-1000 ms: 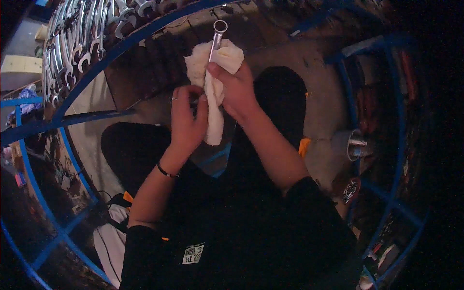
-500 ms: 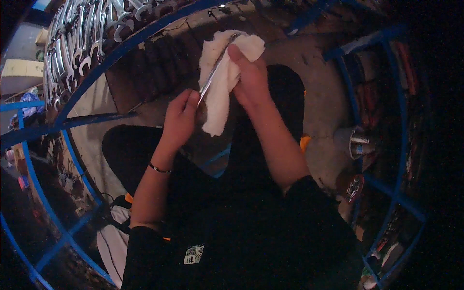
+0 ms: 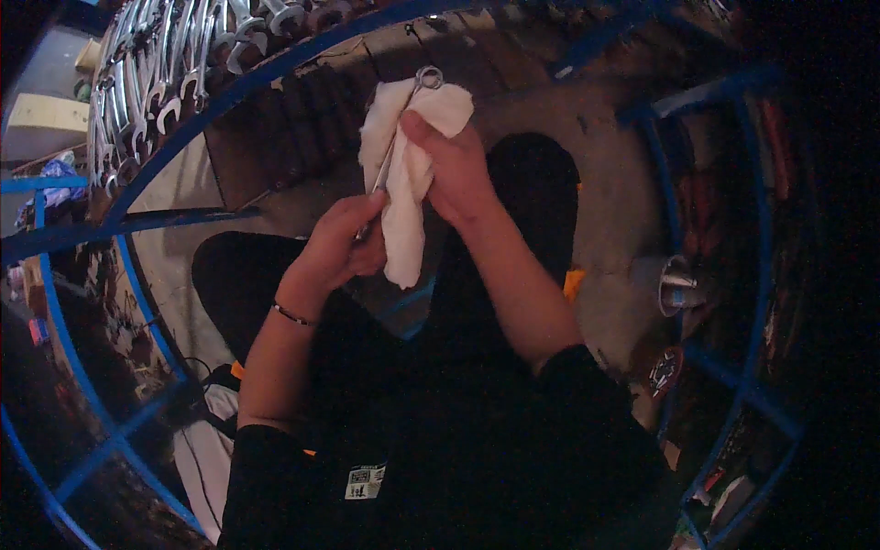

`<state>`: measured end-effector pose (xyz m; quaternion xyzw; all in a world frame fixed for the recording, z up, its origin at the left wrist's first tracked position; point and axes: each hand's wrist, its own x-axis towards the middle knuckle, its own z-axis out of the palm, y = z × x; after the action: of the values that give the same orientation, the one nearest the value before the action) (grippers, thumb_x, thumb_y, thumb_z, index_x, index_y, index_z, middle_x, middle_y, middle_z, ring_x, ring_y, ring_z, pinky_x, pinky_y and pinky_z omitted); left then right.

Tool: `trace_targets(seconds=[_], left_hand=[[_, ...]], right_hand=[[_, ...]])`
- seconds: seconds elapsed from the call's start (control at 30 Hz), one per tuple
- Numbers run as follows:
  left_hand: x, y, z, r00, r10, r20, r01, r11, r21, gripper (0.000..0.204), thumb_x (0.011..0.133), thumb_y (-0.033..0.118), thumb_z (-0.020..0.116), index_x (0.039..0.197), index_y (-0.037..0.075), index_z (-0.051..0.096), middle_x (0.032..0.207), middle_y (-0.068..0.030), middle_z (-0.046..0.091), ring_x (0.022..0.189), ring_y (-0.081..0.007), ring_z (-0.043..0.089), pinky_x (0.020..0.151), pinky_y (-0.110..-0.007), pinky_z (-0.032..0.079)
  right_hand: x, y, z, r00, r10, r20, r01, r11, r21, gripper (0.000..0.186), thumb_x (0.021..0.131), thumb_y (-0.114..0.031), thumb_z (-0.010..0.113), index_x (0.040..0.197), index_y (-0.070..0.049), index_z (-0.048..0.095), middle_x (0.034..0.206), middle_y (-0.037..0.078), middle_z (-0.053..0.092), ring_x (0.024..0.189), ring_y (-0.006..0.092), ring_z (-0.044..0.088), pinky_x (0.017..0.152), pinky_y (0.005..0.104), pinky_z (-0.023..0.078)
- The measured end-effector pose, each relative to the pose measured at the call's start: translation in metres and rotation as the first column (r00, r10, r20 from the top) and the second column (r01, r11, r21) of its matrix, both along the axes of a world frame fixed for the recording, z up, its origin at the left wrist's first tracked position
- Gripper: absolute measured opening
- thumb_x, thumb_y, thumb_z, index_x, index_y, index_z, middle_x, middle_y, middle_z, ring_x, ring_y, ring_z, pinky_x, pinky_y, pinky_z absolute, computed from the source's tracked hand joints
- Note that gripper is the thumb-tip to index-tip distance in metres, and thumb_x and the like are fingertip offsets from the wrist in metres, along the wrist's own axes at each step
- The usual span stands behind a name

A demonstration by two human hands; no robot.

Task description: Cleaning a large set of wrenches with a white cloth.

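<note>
A long, shiny wrench (image 3: pixel 428 80) slants across a white cloth (image 3: pixel 404 243), its ring end sticking out past the cloth's upper edge. My left hand (image 3: pixel 341 240) is closed round the wrench's lower end, which the fingers mostly hide. With thumb on top, my right hand (image 3: pixel 447 167) grips the cloth and presses it along the wrench's shaft. The cloth lies under and around the shaft, and one end hangs down between my two hands.
Many open-ended wrenches (image 3: pixel 170 78) hang in rows at the upper left, above a curved blue metal bar (image 3: pixel 174 151). Blue frames (image 3: pixel 101 403) stand on both sides. To the right is a metal cup-like container (image 3: pixel 678 286). My dark-clothed knees (image 3: pixel 536 174) are below my hands.
My left hand has moved down and slightly left with the wrench. My right hand and the cloth have shifted left and a little down. The wrench's ring end now shows clear of the cloth.
</note>
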<state>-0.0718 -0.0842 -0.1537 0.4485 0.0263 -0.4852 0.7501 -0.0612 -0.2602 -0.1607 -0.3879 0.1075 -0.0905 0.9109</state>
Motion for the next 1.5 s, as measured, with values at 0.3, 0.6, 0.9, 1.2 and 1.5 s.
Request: trace_targets(seconds=[0.3,0.6,0.9,1.2,1.5], left_hand=[[0.003,0.006,0.004,0.976,-0.205,0.067,0.215,0.948,-0.234,0.042,0.099,0.037,0.040,0.079,0.004,0.054,0.054,-0.0017,0.048,0.044,-0.0106,0.044,0.044,-0.027,0.040],[0.026,0.016,-0.021,0.326,-0.400,0.856,-0.431,0.743,0.512,0.034,0.094,0.033,0.050,0.085,0.002,0.061,0.073,-0.0220,0.060,0.069,-0.0402,0.060,0.062,-0.048,0.047],[-0.006,0.023,-0.003,0.402,-0.458,0.793,-0.230,0.788,0.571,0.029,0.091,0.029,0.051,0.090,0.002,0.062,0.080,-0.0221,0.063,0.077,-0.0421,0.061,0.068,-0.052,0.048],[0.017,0.019,-0.021,0.338,-0.433,0.836,-0.437,0.714,0.547,0.023,0.082,0.023,0.062,0.094,0.003,0.062,0.085,-0.0226,0.064,0.081,-0.0414,0.062,0.072,-0.049,0.049],[0.026,0.011,-0.027,0.424,-0.418,0.804,-0.428,0.690,0.584,0.019,0.082,0.019,0.062,0.096,0.006,0.063,0.085,-0.0196,0.065,0.083,-0.0387,0.063,0.072,-0.050,0.050]], right_hand=[[0.004,-0.012,0.016,0.992,-0.093,-0.081,0.087,0.993,-0.080,0.029,0.086,-0.009,0.065,0.113,-0.004,0.056,0.103,0.007,0.062,0.092,0.0205,0.061,0.081,0.0350,0.052],[-0.004,-0.026,0.012,0.994,-0.098,-0.048,0.056,0.832,-0.552,0.035,0.088,-0.019,0.065,0.117,-0.003,0.055,0.109,0.009,0.062,0.098,0.0193,0.059,0.088,0.0334,0.046],[-0.015,-0.011,0.027,0.992,0.002,-0.124,-0.032,0.970,-0.241,0.041,0.089,-0.021,0.062,0.121,0.001,0.047,0.112,0.012,0.058,0.101,0.0248,0.059,0.087,0.0383,0.049],[-0.004,-0.018,0.007,0.996,-0.036,-0.087,-0.035,0.712,-0.701,0.046,0.091,-0.028,0.059,0.124,0.000,0.046,0.115,0.014,0.057,0.102,0.0252,0.059,0.089,0.0388,0.048],[0.001,-0.027,0.009,0.983,-0.068,-0.173,-0.033,0.851,-0.523,0.045,0.091,-0.033,0.058,0.122,-0.003,0.047,0.111,0.012,0.058,0.099,0.0245,0.060,0.083,0.0388,0.051]])
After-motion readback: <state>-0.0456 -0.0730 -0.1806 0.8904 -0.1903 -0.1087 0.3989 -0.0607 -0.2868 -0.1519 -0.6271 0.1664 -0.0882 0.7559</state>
